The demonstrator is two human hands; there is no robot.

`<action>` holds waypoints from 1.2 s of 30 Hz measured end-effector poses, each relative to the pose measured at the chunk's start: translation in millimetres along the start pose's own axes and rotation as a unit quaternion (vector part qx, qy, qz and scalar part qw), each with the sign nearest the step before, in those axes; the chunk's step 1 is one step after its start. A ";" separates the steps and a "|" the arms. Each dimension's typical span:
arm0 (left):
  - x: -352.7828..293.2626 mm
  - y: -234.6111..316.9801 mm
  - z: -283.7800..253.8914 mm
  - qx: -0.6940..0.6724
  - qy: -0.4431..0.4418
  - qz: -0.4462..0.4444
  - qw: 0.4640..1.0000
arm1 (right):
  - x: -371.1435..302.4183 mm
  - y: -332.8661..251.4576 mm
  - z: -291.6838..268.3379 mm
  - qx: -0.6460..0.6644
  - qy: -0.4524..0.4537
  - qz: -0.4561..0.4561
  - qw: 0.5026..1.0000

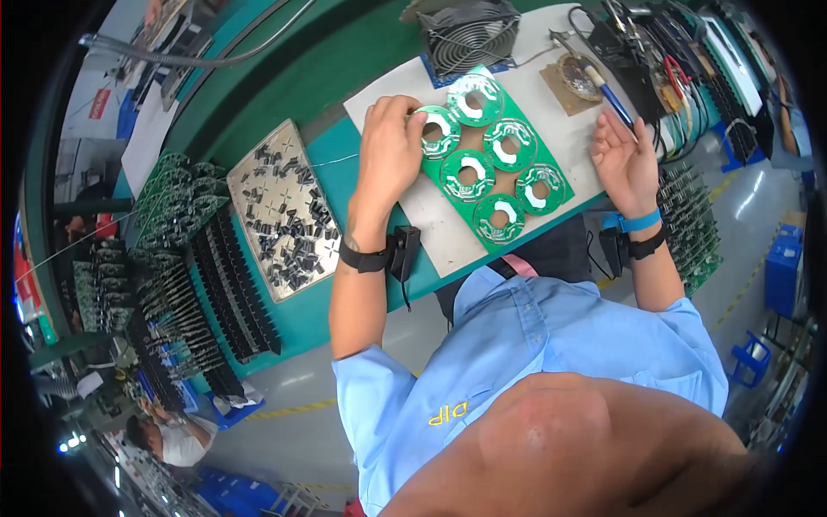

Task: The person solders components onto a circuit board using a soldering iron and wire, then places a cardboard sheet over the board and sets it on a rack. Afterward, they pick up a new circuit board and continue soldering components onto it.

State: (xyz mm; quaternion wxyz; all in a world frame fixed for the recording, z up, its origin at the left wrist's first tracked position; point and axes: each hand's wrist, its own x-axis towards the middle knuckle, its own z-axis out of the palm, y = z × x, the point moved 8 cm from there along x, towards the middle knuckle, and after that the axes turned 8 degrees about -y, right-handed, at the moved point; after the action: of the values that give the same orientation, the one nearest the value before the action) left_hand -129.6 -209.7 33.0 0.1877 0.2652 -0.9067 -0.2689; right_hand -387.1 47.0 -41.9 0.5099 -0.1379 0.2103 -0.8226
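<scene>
My left hand (392,146) is closed at the left edge of a green circuit board panel (506,183), its thumb against the nearest round board. Several round boards with white patches and central holes make up the panel, which lies tilted on a pale sheet. A thin wire (338,161) runs leftward from beside this hand. To the right of the panel, my right hand (626,164) has its palm turned up and its fingers loosely bent and apart. Close to those fingertips is the end of a blue-handled soldering iron (613,102); no firm grip on it shows.
A black fan (469,39) stands behind the panel. A round tin (579,76) sits under the iron. A metal tray (284,211) of small black parts lies at left, beside racks of boards (177,284). More boards (689,224) stand at right. Cables crowd the far right.
</scene>
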 end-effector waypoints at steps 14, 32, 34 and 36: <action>4.5 -16.5 3.0 -0.435 -0.060 -0.003 0.898 | -42.7 36.1 67.1 -0.495 -0.055 0.095 0.862; 2.1 -8.3 -3.3 -0.530 -0.067 0.056 0.843 | -57.0 32.7 99.5 -0.527 -0.119 0.029 0.841; 2.4 -6.6 -4.1 -0.554 -0.065 0.064 0.828 | -58.1 31.9 103.3 -0.526 -0.122 0.024 0.841; 2.6 -5.9 -5.1 -0.560 -0.069 0.068 0.823 | -59.3 31.5 108.1 -0.528 -0.135 0.016 0.839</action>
State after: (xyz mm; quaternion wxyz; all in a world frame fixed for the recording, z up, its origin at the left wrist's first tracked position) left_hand -126.9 -217.3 34.0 0.2590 0.0332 -0.6264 -0.7344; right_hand -288.6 65.7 36.4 0.3964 -0.4921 0.5438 -0.5522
